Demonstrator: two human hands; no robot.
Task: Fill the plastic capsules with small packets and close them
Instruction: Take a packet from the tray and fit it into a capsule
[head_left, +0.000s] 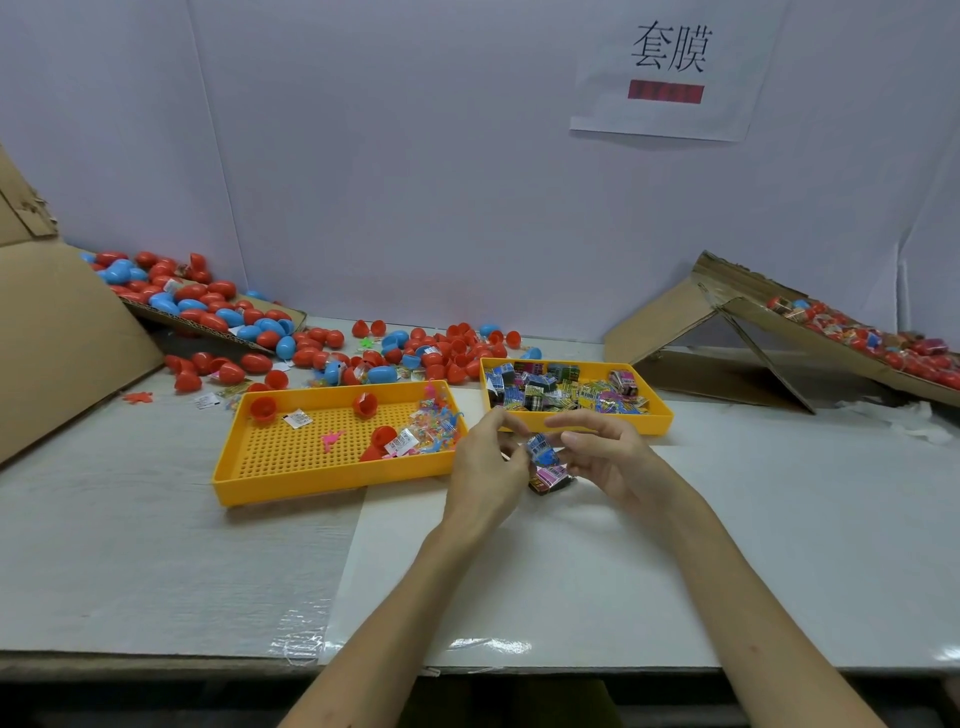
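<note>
Plainly, my left hand (488, 462) and right hand (608, 457) pinched a blue packet (543, 449) between them, fingers (574, 441) curled, just before the tray (649, 420); it looked light, crinkly, slippery; I judged its edges the surest hold; loose capsules (436, 358) lay well behind.

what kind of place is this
Likely a toy-packing workbench: heaps of red and blue capsules, yellow trays of small packets, and a printed station sign on the partition.

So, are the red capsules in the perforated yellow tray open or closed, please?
Open: the red capsules in the perforated tray show hollow insides, not joined shells.
</note>
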